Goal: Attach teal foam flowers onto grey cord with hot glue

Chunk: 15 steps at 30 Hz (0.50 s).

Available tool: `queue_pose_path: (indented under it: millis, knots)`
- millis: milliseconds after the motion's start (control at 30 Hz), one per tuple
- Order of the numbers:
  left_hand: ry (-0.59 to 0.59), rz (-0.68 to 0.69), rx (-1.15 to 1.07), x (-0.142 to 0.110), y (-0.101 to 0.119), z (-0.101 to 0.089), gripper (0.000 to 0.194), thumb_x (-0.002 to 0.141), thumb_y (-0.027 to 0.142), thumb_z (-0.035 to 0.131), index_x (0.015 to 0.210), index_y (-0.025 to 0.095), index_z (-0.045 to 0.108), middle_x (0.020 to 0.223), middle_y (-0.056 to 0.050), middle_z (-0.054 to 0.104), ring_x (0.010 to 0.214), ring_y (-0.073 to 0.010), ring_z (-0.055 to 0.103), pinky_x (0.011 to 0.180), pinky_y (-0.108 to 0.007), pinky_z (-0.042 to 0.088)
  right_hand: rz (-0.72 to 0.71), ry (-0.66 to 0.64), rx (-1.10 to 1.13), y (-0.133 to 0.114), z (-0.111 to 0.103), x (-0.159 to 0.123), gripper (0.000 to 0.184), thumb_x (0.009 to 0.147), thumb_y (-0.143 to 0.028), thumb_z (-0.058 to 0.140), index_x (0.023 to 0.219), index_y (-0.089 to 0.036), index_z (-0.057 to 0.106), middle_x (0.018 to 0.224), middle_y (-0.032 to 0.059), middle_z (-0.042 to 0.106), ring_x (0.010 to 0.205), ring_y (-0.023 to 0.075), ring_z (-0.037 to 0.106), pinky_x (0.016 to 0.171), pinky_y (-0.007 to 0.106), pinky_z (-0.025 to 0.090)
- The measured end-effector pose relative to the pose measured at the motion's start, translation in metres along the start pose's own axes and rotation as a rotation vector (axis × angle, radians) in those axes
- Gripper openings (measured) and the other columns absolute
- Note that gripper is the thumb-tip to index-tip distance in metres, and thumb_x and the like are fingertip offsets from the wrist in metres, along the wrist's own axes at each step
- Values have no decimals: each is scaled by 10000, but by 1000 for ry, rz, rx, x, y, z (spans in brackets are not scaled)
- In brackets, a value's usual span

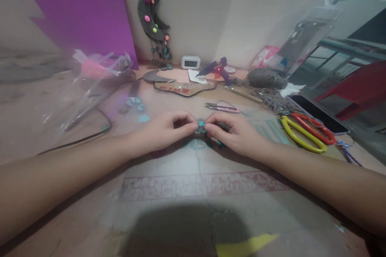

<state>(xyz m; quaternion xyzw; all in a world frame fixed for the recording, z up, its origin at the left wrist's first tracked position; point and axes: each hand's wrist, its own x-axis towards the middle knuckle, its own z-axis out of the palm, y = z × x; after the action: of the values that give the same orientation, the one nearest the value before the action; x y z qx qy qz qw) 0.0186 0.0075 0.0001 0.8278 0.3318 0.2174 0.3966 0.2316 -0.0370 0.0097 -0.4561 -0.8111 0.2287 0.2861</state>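
A small turquoise piece (pixel 201 125) is held over the middle of the table, too small for its kind to show. My left hand (pixel 169 128) pinches it from the left with thumb and forefinger. From the other side, the thumb and forefinger of my right hand (pixel 235 130) close on it too. The fingertips of both hands nearly meet. Just beyond them lie pink-handled thread snips (pixel 224 108). A light blue flower-shaped piece (pixel 144 118) rests left of my left hand, with more blue pieces (pixel 137 104) behind it.
A glue gun (pixel 214 70) with a red light stands at the back, beside a digital clock (pixel 190 62). Grey yarn (pixel 267 78), a phone (pixel 316 113) and a tool with yellow and red handles (pixel 304 134) lie right. Left are a plastic bag (pixel 102 72) and a cable (pixel 81 139).
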Motion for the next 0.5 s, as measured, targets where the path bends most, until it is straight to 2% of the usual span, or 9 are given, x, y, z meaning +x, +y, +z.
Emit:
queue_pose_path:
  millis: [500]
  knots:
    - [-11,0,0,-1,0,0,272,918,408,539,853,171,656,797,2,670,728,-141,578,658,-244,420,8,-10,-13,1,0,0,232,946,-283,523,787,-161,640,707,5,659,675,114,580,673,243,418]
